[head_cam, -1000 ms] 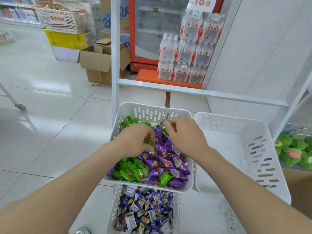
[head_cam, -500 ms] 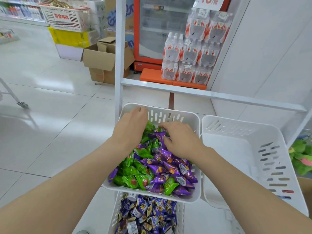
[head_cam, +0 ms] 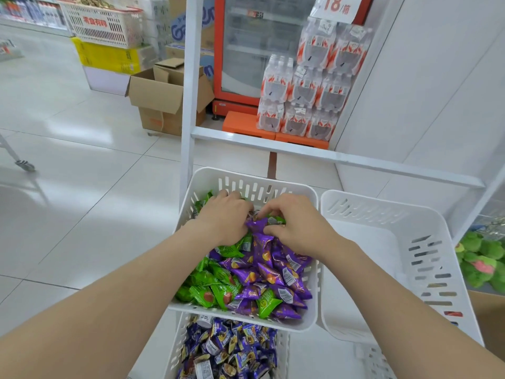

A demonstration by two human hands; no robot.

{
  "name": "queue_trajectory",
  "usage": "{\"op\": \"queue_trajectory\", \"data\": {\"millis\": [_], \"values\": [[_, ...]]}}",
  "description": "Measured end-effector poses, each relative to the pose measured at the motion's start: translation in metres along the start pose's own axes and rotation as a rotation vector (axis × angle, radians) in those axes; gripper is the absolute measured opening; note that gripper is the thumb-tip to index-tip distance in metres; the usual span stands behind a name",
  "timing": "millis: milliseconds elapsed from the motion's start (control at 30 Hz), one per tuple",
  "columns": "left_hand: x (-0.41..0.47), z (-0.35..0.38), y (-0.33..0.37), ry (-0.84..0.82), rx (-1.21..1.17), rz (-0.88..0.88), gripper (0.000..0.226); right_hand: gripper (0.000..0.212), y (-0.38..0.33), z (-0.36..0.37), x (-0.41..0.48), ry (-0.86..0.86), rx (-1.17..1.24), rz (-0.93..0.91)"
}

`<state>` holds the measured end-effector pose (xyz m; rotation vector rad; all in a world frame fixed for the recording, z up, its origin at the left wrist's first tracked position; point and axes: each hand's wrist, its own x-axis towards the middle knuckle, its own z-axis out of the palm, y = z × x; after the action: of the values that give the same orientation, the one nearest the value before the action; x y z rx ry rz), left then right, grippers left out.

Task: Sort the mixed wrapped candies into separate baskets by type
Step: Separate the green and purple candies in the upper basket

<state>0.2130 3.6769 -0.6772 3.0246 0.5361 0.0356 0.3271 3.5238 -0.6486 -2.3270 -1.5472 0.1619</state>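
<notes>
Right hand (head_cam: 297, 228) pinches purple foil-wrapped candy (head_cam: 258, 225) at far end of white slotted plastic basket of mixed candies (head_cam: 246, 173); candy's long axis far-to-near. Left hand (head_cam: 224, 217) just beside, fingers curled into pile (grip hidden). Empty white plastic basket (head_cam: 382, 207) lies rightward, nearer right hand.

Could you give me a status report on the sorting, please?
Left hand buried in mixed basket; right hand pinching purple candy. White basket alongside, unobstructed.

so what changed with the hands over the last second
The left hand came back from the far rim of the mixed basket toward the right hand, which now pinches a purple candy. The mixed basket, white basket beside it and blue candies below stayed put.
</notes>
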Motion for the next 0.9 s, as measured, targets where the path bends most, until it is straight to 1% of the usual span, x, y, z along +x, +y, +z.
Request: {"op": "queue_trajectory", "data": {"millis": [67, 133, 267, 333, 433, 467, 500, 533, 567, 633, 700, 733, 800, 867, 900], "values": [[0.002, -0.003, 0.003, 0.040, 0.001, 0.002, 0.036, 0.020, 0.004, 0.000, -0.003, -0.026, -0.013, -0.039], [0.004, -0.005, 0.004, 0.118, 0.047, 0.004, 0.025, 0.020, 0.005, 0.000, -0.009, -0.012, 0.005, -0.037], [0.001, -0.006, -0.001, 0.182, 0.079, 0.009, 0.018, 0.024, 0.002, -0.003, -0.013, 0.162, 0.043, 0.020], [-0.003, -0.014, -0.003, 0.272, -0.006, -0.018, 0.017, 0.020, -0.001, -0.006, -0.013, 0.264, 0.128, 0.079], [-0.017, -0.035, 0.002, 0.427, -0.254, -0.065, 0.014, 0.015, -0.004, -0.008, -0.013, 0.394, 0.269, 0.134], [-0.023, -0.040, 0.005, 0.440, -0.308, -0.054, 0.013, 0.015, -0.005, -0.008, -0.013, 0.433, 0.299, 0.151], [-0.030, -0.044, 0.008, 0.414, -0.359, -0.028, 0.012, 0.017, -0.006, -0.009, -0.012, 0.469, 0.317, 0.168], [-0.037, -0.044, 0.012, 0.344, -0.404, 0.014, 0.011, 0.019, -0.006, -0.010, -0.012, 0.496, 0.325, 0.187], [-0.045, -0.042, 0.016, 0.243, -0.432, 0.068, 0.010, 0.022, -0.006, -0.010, -0.012, 0.505, 0.329, 0.216], [-0.059, -0.036, 0.023, 0.015, -0.413, 0.182, 0.011, 0.026, -0.008, -0.010, -0.011, 0.504, 0.331, 0.270], [-0.066, -0.031, 0.027, -0.135, -0.373, 0.241, 0.029, 0.024, -0.012, -0.009, -0.010, 0.503, 0.295, 0.309], [-0.068, -0.031, 0.027, -0.155, -0.367, 0.242, 0.039, 0.022, -0.015, -0.007, -0.008, 0.495, 0.282, 0.325], [-0.071, -0.034, 0.023, -0.123, -0.371, 0.226, 0.052, 0.024, -0.020, -0.004, -0.001, 0.432, 0.341, 0.340], [-0.072, -0.036, 0.017, -0.104, -0.332, 0.221, 0.055, 0.036, -0.025, -0.001, 0.007, 0.305, 0.491, 0.349], [-0.073, -0.036, 0.014, -0.110, -0.306, 0.225, 0.052, 0.038, -0.026, -0.002, 0.011, 0.271, 0.531, 0.343]]}}
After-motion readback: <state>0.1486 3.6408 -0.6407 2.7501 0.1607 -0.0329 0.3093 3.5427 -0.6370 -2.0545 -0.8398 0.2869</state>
